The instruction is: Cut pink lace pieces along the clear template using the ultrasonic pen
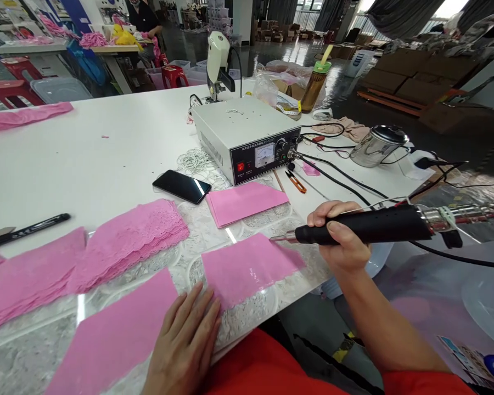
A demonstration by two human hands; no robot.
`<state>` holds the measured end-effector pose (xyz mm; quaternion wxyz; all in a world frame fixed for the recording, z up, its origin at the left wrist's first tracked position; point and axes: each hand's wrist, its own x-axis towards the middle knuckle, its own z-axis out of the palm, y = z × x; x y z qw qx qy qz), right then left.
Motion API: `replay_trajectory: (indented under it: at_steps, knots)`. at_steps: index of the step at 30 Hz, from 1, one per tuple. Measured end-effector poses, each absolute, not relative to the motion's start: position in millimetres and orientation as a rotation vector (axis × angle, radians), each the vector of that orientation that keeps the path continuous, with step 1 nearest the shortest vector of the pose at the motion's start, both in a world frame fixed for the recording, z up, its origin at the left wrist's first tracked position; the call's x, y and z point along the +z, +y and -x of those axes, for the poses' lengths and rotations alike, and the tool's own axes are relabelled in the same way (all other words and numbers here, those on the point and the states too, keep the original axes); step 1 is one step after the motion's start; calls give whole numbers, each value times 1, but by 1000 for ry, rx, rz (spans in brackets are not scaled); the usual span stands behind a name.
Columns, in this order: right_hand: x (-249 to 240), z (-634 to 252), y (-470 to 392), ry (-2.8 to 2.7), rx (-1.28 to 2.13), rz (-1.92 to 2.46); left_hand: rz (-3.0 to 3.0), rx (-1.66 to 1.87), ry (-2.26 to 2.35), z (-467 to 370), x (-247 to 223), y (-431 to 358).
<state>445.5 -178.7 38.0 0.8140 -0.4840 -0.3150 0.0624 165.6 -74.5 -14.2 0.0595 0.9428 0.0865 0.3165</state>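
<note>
Right hand (346, 236) grips a seemingly black handheld tool (364, 226).

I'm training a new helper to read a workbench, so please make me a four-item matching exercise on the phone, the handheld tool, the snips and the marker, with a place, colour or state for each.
Column one
1. Phone
2. Handheld tool
3. Snips
4. Marker

Column two
A. Orange handles
B. Near the picture's left edge
C. Held in the right hand
D. Lying beside the tangled white cord

Right pairs
1-D, 2-C, 3-A, 4-B
</note>
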Motion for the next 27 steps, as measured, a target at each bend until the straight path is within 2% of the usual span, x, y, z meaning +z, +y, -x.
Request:
replay_trajectory:
  at_steps: [27]
  knots:
    - [35, -420, -138, -736, 198, 999, -2865, 914, 309, -161, -13, -80]
